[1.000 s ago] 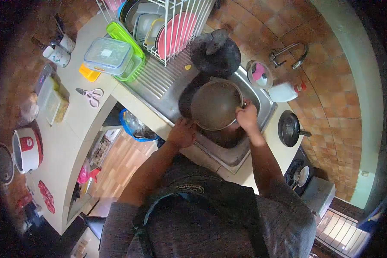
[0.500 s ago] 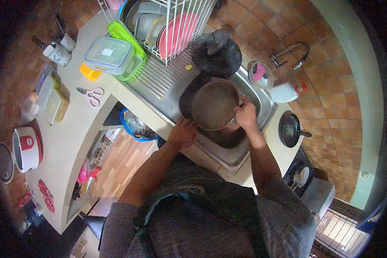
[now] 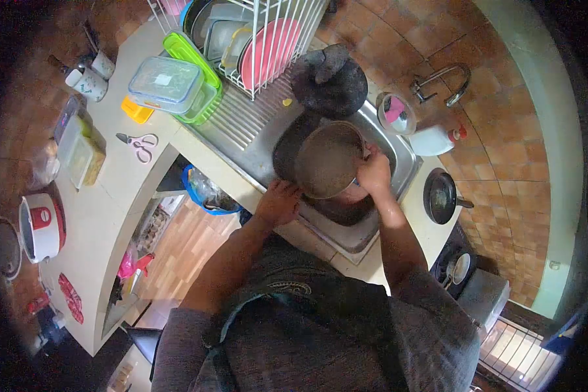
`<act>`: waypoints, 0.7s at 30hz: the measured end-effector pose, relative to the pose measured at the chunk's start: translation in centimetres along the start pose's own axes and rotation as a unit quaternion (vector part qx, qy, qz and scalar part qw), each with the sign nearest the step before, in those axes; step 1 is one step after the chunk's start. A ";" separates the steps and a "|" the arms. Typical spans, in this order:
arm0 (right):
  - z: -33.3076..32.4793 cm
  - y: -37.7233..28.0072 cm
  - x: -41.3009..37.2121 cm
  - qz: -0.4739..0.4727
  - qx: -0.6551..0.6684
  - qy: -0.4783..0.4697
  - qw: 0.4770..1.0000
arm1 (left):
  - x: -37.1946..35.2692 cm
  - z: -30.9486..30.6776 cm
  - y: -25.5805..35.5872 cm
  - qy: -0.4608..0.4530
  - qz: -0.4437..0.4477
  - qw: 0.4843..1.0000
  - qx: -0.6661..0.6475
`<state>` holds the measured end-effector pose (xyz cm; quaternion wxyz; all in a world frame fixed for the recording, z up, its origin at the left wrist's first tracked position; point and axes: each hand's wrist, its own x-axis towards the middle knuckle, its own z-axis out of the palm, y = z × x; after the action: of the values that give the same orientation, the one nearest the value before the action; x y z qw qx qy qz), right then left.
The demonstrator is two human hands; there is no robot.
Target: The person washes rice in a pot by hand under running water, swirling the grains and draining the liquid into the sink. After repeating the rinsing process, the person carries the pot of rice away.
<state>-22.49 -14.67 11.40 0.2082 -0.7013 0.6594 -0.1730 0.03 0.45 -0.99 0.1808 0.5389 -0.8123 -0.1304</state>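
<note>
A round brown pan or pot (image 3: 328, 160) is held over the basin of the metal sink (image 3: 405, 171). My right hand (image 3: 374, 171) grips it at its right side, fingers wrapped round the edge or handle. My left hand (image 3: 279, 202) rests at the sink's front left edge, close to the pan; its fingers are bent, and whether they hold anything is hidden. A dark stone mortar (image 3: 333, 88) stands behind the basin, and a bowl with a pink sponge (image 3: 393, 110) lies at the back right rim.
A white dish rack (image 3: 268, 39) holds a red plate beside green and clear containers (image 3: 166, 81). Scissors (image 3: 140, 144) lie on the left counter. To the right are a small black frying pan (image 3: 440, 196), a white bottle (image 3: 431, 140) and the faucet (image 3: 438, 85).
The pan has shifted slightly to the right, and my right hand has moved a little with it. My left hand stays at the sink's edge.
</note>
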 end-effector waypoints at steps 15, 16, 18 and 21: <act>-0.8 -0.8 0.2 -0.014 -0.032 0.001 0.999 | 0.0 0.1 0.0 -0.007 -0.008 1.000 -0.013; -0.8 -0.7 0.2 -0.018 -0.038 0.010 0.999 | 0.0 0.2 -0.1 0.002 -0.006 1.000 -0.021; -0.7 -0.7 0.2 -0.018 -0.034 0.010 0.999 | 0.2 -0.6 0.2 -0.011 -0.008 1.000 -0.011; -0.8 -0.8 -0.1 -0.049 -0.020 0.030 0.998 | 0.2 -0.6 0.3 -0.012 -0.008 1.000 -0.006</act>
<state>-22.28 -14.58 12.53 0.1655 -0.7314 0.6333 -0.1911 -0.07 0.34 -0.33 0.1735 0.5424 -0.8094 -0.1433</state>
